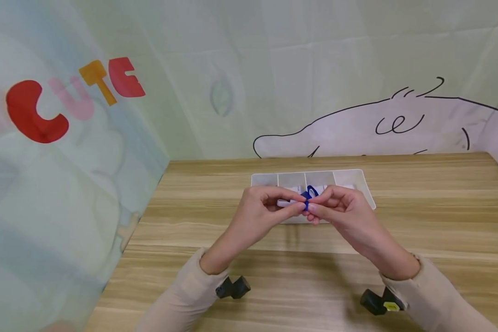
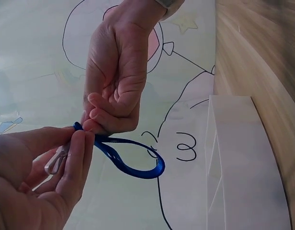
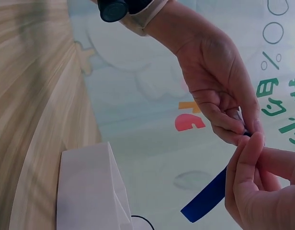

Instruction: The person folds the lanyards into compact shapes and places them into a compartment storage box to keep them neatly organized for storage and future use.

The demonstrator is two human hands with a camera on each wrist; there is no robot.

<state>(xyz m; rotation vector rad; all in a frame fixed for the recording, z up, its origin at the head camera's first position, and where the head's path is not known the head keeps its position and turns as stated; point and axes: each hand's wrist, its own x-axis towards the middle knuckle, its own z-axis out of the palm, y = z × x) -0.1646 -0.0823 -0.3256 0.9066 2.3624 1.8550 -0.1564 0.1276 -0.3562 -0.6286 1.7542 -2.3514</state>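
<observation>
A blue ribbon (image 2: pixel 138 171) is bent into a loop, its ends gathered at the fingertips. My left hand (image 1: pixel 259 207) pinches it between thumb and fingers. A whitish clip-like piece (image 2: pixel 56 160) juts out from among the left fingers in the left wrist view. My right hand (image 1: pixel 350 210) pinches the ribbon too, right beside the left fingertips. In the right wrist view, a flat length of the ribbon (image 3: pixel 205 199) hangs out past the right fingers. Where the ribbon crosses itself, the fingers hide it.
Behind and below the hands, a white divided tray (image 1: pixel 367 186) with pale items in its compartments stands on the wooden table (image 1: pixel 182 198). A printed cloth (image 1: pixel 216 55) rises along the table's back and left. Black devices (image 1: pixel 234 287) sit at both wrists.
</observation>
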